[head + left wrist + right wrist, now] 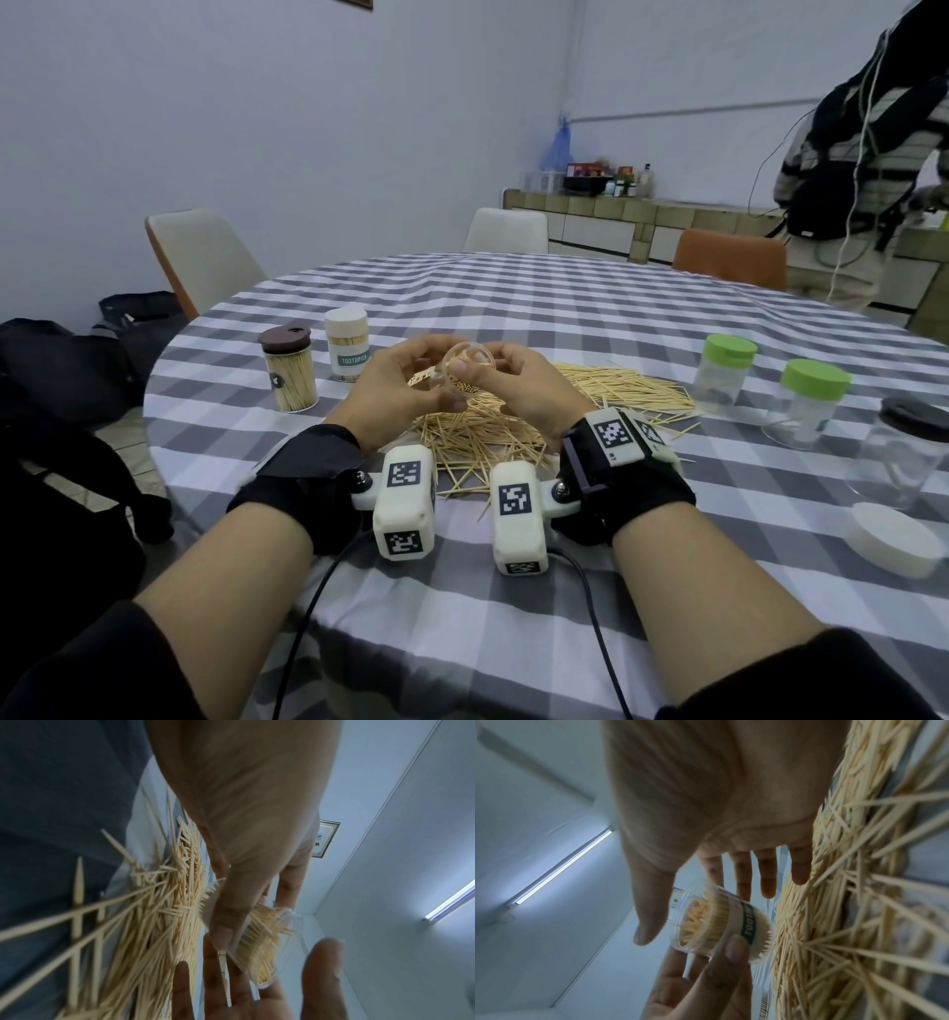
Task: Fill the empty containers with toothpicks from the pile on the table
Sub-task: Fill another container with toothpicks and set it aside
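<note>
Surface: round table (590, 318) under grey-and-white check cloth, pale walls, chairs behind.
Container: clear jar (464, 367) packed with toothpicks, tilted, raised over the pile (493, 437).
Hands: left hand (398, 388) and right hand (518, 390) both grip the jar.
Hidden: jar's base, behind the fingers.

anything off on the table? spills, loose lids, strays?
A loose white lid lies on the cloth at the near right, off any jar. A few stray toothpicks sit apart from the pile toward the green-lidded jars. Nothing looks tipped or broken.
</note>
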